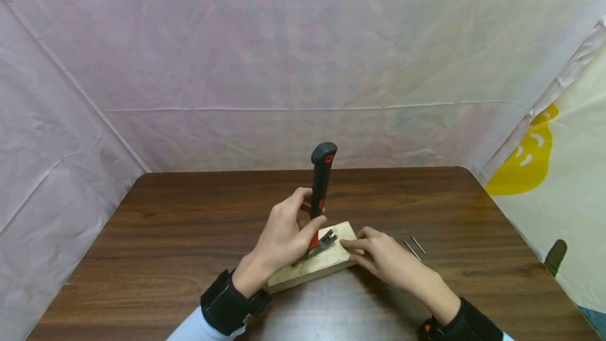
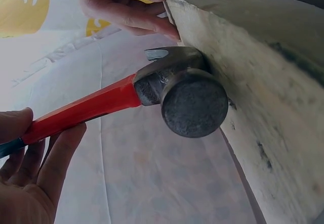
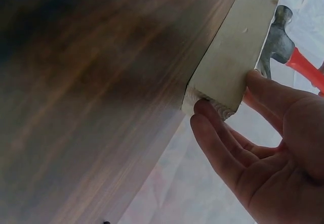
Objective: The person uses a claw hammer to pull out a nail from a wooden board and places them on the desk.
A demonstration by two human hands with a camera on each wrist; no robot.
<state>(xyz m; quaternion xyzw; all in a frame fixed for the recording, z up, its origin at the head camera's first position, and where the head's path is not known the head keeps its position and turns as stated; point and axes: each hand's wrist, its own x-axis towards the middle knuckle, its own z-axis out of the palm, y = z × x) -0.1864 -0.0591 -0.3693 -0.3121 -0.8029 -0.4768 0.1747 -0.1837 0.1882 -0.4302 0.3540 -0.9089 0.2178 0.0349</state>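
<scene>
My left hand (image 1: 283,233) grips a claw hammer (image 1: 321,180) low on its black-and-red handle, which stands nearly upright. The hammer's metal head (image 2: 195,102) rests against the top face of a pale wooden block (image 1: 326,262), its claw pointing toward my right hand. Dark marks show on that face in the left wrist view. At the block's right end my right hand (image 1: 385,258) holds the wood, a digit on the upper edge and fingertips (image 3: 202,107) against the end grain. Whether a nail sits under the claw cannot be made out.
Two nails (image 1: 412,251) lie side by side on the brown wooden table (image 1: 189,225), just right of my right hand. White fabric walls (image 1: 284,67) surround the table at the back and sides; a yellow print (image 1: 525,162) marks the right one.
</scene>
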